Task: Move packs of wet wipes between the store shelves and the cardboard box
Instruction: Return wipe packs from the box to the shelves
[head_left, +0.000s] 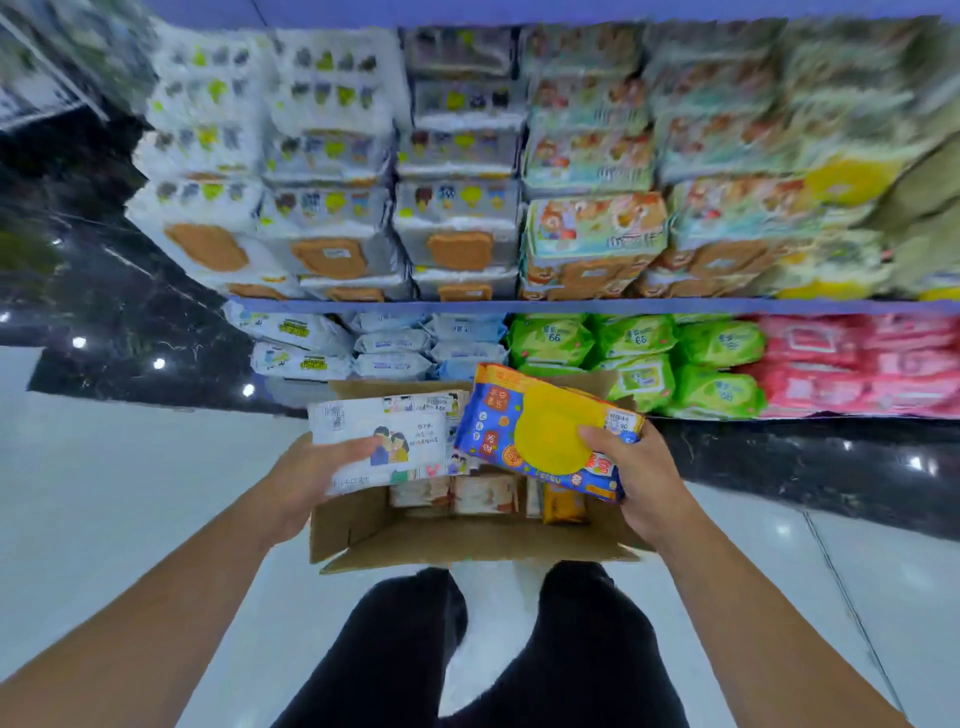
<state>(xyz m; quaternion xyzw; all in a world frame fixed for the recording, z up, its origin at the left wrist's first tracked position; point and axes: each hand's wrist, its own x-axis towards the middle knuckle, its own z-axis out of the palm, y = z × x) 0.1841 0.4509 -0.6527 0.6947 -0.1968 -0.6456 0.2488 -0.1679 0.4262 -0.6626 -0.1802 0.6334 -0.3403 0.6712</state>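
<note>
The open top of the cardboard box (363, 525) is largely covered by the white pack (379, 431) in the left hand (306, 483) and the blue-and-yellow pack (545, 436) in the right hand (639, 478), held side by side over its far part. Beneath them a row of packs (467, 493) fills the middle of the box, with bare cardboard free on the near side. Stacked packs (457, 223) crowd the upper shelf to its front edge, green packs (639, 364) and others fill the lower shelf just behind the box, and bare floor (130, 467) lies open on both sides.
</note>
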